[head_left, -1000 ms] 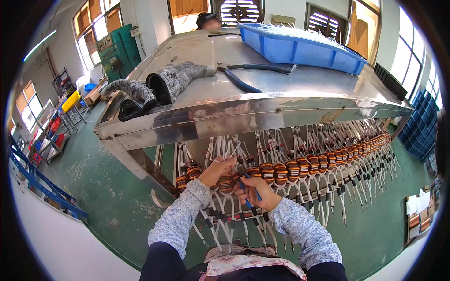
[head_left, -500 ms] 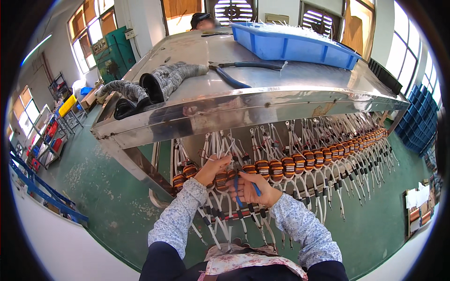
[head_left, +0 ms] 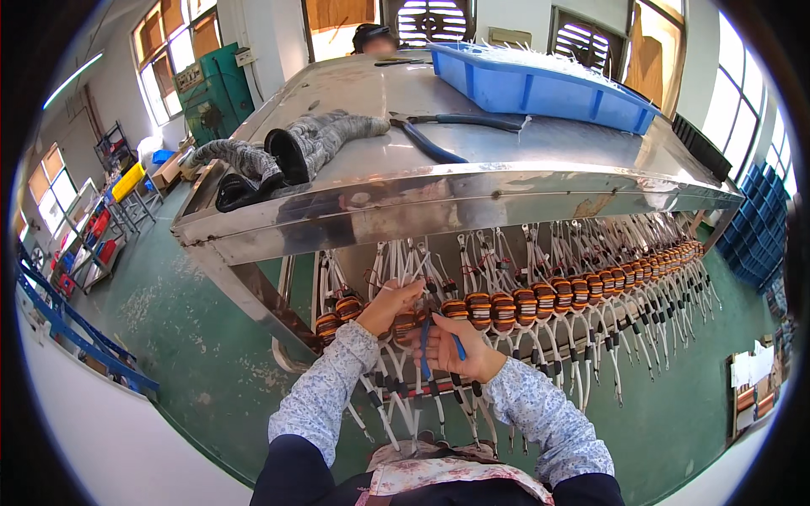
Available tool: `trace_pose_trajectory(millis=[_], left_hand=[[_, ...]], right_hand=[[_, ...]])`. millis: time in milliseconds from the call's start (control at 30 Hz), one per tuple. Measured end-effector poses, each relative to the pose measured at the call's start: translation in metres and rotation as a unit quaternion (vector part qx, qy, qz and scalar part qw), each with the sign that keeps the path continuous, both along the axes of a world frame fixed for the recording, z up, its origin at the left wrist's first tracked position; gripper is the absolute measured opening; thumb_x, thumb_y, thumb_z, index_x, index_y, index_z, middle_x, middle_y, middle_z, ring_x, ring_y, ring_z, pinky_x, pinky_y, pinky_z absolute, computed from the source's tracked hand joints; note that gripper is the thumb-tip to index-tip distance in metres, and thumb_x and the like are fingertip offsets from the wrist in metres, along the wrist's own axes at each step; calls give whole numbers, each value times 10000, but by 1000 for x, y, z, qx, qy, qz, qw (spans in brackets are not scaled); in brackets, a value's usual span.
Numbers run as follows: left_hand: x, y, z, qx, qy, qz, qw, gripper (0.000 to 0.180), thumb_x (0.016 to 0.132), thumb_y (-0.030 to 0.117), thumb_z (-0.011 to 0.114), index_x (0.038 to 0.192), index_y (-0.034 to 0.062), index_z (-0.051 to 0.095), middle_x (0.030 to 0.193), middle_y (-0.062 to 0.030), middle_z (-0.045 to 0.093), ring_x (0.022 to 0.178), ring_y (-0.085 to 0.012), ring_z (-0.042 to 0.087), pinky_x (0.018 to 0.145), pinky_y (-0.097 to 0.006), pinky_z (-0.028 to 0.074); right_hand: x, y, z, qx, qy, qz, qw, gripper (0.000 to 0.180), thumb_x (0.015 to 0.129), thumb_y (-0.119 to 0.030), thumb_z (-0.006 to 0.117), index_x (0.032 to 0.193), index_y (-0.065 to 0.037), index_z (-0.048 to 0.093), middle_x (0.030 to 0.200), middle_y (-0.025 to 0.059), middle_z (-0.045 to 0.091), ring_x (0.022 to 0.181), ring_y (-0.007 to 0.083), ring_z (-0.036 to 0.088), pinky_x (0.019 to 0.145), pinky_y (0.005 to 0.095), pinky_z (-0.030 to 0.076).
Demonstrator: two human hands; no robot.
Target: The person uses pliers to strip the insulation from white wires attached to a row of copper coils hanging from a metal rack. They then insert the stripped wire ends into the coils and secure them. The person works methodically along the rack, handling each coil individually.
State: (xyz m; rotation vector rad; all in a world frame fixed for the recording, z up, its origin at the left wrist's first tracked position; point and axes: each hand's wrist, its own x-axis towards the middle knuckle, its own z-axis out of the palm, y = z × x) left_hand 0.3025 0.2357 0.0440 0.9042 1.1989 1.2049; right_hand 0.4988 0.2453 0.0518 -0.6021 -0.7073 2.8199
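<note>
A long row of wire-wound ring coils (head_left: 525, 307), orange and dark brown with white leads, runs beneath the metal table's front edge. My left hand (head_left: 392, 307) is closed at the near-left part of this row, pinching a thin white strip (head_left: 419, 268) among the upright leads. Just to its right, my right hand (head_left: 464, 350) wraps round blue-handled pliers (head_left: 426, 344). The jaws point up toward the coils beside my left fingertips and are mostly hidden. White leads with black sleeves (head_left: 396, 386) hang down below both hands.
On the metal table (head_left: 371, 88) lie grey patterned sleeves (head_left: 325, 139) and a second blue-handled pair of pliers (head_left: 434, 143). A blue tray (head_left: 540, 88) full of thin white strips stands farther back. Another person (head_left: 374, 40) is behind the table. Blue crates (head_left: 755, 211) are stacked at right.
The view has shifted slightly, so the table and coils sit a little lower and farther right. Both hands keep their grips and have barely moved.
</note>
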Motion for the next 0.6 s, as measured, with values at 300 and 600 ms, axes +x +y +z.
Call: trace_pose_trajectory(millis=[300, 600], left_hand=[[19, 0, 8, 55, -5, 15, 998, 340, 883, 286, 579, 606, 122, 469, 539, 70, 341, 484, -40, 251, 480, -245, 193], [-2, -5, 0, 65, -62, -26, 996, 318, 911, 285, 536, 654, 112, 463, 538, 73, 266, 465, -49, 218, 466, -236, 187]], right_hand=[[6, 13, -12, -17, 36, -10, 999, 382, 913, -316, 493, 1060, 33, 539, 936, 134, 600, 796, 244, 574, 763, 382, 490], [-4, 1, -3, 35, -31, -64, 997, 349, 897, -304, 527, 944, 40, 564, 738, 66, 514, 661, 186, 482, 642, 337, 428]])
